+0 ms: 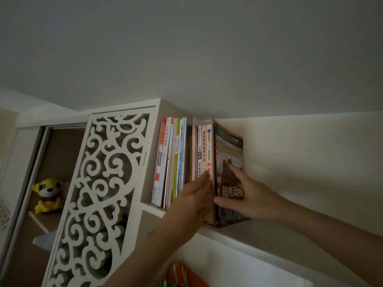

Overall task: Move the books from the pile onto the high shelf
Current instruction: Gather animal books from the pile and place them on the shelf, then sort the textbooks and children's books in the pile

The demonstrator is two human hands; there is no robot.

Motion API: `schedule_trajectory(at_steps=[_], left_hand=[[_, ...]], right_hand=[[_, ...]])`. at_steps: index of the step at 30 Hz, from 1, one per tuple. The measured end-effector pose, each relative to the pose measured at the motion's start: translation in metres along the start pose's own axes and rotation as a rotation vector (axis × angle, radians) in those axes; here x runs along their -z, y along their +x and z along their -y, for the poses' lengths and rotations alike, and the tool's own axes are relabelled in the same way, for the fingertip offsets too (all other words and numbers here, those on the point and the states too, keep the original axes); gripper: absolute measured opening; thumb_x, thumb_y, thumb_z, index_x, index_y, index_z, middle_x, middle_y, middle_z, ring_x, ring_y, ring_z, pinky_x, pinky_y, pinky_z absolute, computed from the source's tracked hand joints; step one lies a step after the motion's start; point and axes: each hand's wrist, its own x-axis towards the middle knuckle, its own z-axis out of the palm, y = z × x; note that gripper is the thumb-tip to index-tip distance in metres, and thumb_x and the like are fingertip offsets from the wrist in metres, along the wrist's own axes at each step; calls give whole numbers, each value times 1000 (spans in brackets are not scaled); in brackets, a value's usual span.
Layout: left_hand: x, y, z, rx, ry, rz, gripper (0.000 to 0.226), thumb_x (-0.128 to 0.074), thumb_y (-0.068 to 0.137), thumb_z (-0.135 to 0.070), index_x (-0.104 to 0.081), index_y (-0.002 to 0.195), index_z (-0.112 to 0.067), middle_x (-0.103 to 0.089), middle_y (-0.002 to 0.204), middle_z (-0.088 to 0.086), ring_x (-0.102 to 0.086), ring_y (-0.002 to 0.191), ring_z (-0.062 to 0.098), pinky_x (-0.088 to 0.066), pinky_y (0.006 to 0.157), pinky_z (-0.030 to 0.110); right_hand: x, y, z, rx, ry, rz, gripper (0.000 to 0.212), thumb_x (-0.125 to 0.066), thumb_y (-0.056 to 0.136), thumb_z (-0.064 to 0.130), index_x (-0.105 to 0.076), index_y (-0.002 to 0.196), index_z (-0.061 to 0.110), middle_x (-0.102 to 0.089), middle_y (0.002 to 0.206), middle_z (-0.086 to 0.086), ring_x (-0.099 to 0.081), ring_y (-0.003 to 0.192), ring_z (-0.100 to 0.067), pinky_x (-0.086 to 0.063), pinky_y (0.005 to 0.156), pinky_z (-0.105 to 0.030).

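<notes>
**Q:** What is shown nearest the camera?

**A:** Two bare forearms are seen reaching up from the lower edge of the view. The left hand is laid with straight fingers against the spines of the upright row of books; nothing is gripped by it. The right hand is spread over the front cover of the brown-edged picture book with a landscape photograph and pale characters, with the thumb set at the lower spine, so the book is held by it.

**Q:** Where is the book placed?

**A:** It is stood at the right end of the row, on the white high shelf close under the ceiling, with its lower edge on the board near the front edge. The white fretwork cabinet panel bounds the row at the shelf's left end.

**Q:** Which relation is decisive for the coming move?

**A:** The book's long axis is upright, leaning slightly, and its cover is turned rightward toward the open stretch of shelf. The book lies between the hands: the row is braced from the left, the cover is pressed from the right. The right hand is judged the nearer and working one. A push leftward and toward the back wall appears to be required for the book to be closed against its neighbour.

**Q:** What else is visible?

**A:** A yellow plush toy is seated inside the cabinet, left of the panel.
</notes>
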Motion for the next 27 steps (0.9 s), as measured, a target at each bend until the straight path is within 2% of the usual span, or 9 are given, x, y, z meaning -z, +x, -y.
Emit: schedule_trajectory(at_steps=[2, 4, 9, 14, 17, 20, 23, 25, 27], left_hand=[[-2, 0, 4, -22, 83, 40, 75, -73, 79, -19, -37, 145, -15, -28, 155, -1, -32, 135, 10, -25, 109, 25], [-3, 0, 4, -16, 131, 45, 79, -82, 68, -18, -47, 139, -13, -40, 149, 3, -45, 129, 18, -36, 102, 30], [-1, 2, 2, 8, 132, 52, 79, -85, 63, -20, -52, 135, -11, -47, 144, 6, -54, 120, 22, -49, 95, 36], [3, 2, -8, 57, 111, 69, 81, -79, 74, -16, -38, 144, -11, -38, 150, 6, -42, 133, 22, -42, 107, 39], [12, 5, -30, 152, -8, 16, 64, -58, 87, -22, -33, 146, -14, -39, 150, 5, -36, 138, 19, -28, 113, 29], [13, 11, -45, 139, 50, 70, 61, -59, 88, -25, -38, 145, -18, -29, 155, 3, -32, 138, 23, -33, 113, 41], [11, 2, -67, 175, 164, 25, 55, -67, 83, -18, -50, 136, -15, -39, 147, 10, -37, 132, 32, -44, 102, 50], [14, -18, -106, 80, 63, -80, 40, -69, 79, -9, -62, 118, -12, -56, 125, 10, -50, 114, 28, -51, 90, 40], [17, -51, -165, -5, -179, 66, 19, -64, 81, -12, -65, 99, -19, -64, 98, -3, -59, 89, 14, -50, 75, 26]], right_hand=[[-13, 3, -6, 82, -89, 18, 115, -70, 73, 58, 14, 149, 40, -29, 148, 18, -42, 130, -5, -40, 104, -20], [-22, 13, -15, 112, -141, -4, 122, -72, 72, 56, 22, 147, 37, -21, 157, 10, -37, 138, -13, -37, 111, -31], [-22, 24, -29, 81, -143, 26, 126, -74, 70, 56, 26, 145, 40, -6, 162, 4, -22, 145, -19, -30, 116, -38], [-22, 14, -20, 66, -80, 35, 121, -75, 75, 46, 22, 147, 37, -16, 159, 8, -34, 139, -12, -33, 114, -34], [-15, -3, -8, 35, -23, -25, 93, -73, 80, 40, -14, 151, 36, -40, 147, 9, -46, 128, -11, -41, 107, -30], [-5, -28, 7, 11, -103, -120, 34, -64, 89, 23, -62, 123, 25, -67, 111, 6, -63, 100, -13, -49, 79, -18], [5, -79, 20, 37, -117, -206, 25, -64, 88, 19, -71, 112, 22, -70, 104, 8, -66, 92, -6, -52, 83, -18], [13, -137, 28, 109, -75, -288, 18, -68, 85, 21, -74, 101, 25, -72, 92, 13, -67, 81, 2, -52, 75, -10], [17, -207, 26, 101, -36, -263, 10, -71, 80, 21, -75, 87, 27, -71, 77, 16, -67, 69, 3, -50, 63, -6]])
